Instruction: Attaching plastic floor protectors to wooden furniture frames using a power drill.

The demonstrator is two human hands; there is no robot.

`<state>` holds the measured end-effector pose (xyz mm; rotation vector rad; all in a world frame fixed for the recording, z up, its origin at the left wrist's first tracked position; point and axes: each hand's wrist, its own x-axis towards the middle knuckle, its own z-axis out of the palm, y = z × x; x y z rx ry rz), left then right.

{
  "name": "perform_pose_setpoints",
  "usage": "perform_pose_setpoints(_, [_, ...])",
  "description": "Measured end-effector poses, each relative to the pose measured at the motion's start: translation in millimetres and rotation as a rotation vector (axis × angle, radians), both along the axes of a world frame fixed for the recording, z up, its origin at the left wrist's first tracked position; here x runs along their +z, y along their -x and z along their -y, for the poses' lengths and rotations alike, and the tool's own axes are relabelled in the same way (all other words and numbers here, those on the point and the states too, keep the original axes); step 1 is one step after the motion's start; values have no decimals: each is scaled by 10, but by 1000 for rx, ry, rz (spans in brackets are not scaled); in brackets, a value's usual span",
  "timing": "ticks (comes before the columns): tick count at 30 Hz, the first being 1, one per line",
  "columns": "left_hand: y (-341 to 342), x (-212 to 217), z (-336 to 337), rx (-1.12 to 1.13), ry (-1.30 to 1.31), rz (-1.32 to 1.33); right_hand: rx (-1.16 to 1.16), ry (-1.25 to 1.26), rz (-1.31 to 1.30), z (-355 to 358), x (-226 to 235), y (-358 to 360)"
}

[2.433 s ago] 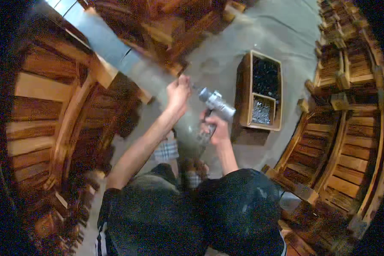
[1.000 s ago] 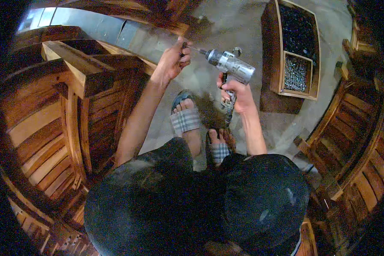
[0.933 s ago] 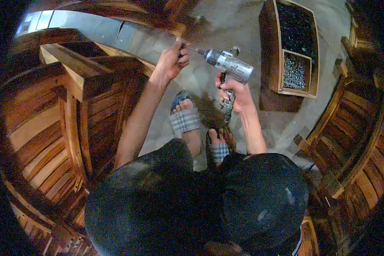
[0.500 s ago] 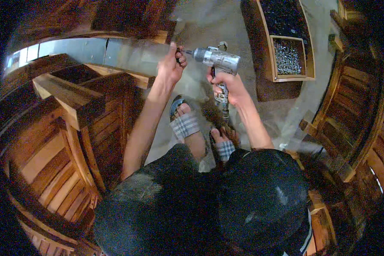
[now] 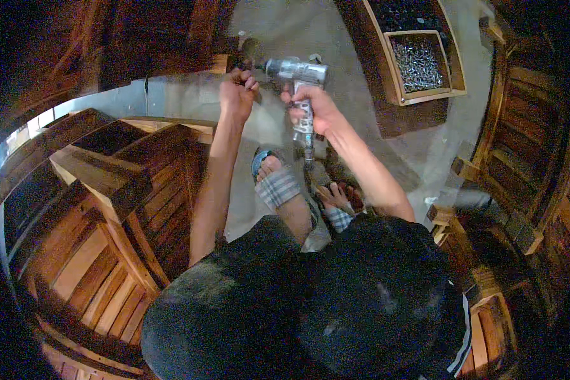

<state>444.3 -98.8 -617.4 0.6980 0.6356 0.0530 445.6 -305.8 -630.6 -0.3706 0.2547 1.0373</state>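
Observation:
My right hand [image 5: 316, 109] is wrapped round the grip of a silver air impact wrench [image 5: 297, 71], its nose pointing left and a hose fitting at the foot of the handle. At the dark tip of the tool, my left hand [image 5: 238, 92] has its fingers curled closed. What they hold there is too small and dark to make out. Just beyond those fingers is the pale end of a wooden piece [image 5: 220, 63], part of dark wooden furniture at the upper left.
A wooden box [image 5: 424, 95] with many silver screws and dark hardware stands on a brown surface at upper right. Slatted wooden furniture [image 5: 101, 278] lies to my left, more slatted furniture [image 5: 532, 126] to my right. My sandalled feet [image 5: 278, 187] are on the grey floor.
Both hands and the impact wrench have moved left in the view, the tool's tip now close to the wooden piece. My left thumb, raised before, is now folded in.

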Motion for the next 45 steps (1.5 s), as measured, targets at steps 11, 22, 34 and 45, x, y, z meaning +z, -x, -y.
perform_pose_setpoints(11, [170, -31, -116, -1, -43, 25, 31, -95, -99, -102, -56, 121])
perform_pose_setpoints(22, [279, 146, 38, 40, -76, -83, 26, -130, -97, -79, -109, 246])
perform_pose_setpoints(34, [598, 244, -112, -25, -195, -160, 47, -82, -172, -189, 27, 341])
perform_pose_setpoints(45, [1670, 307, -199, -162, -149, -214, 49, -214, -250, -260, -23, 319])
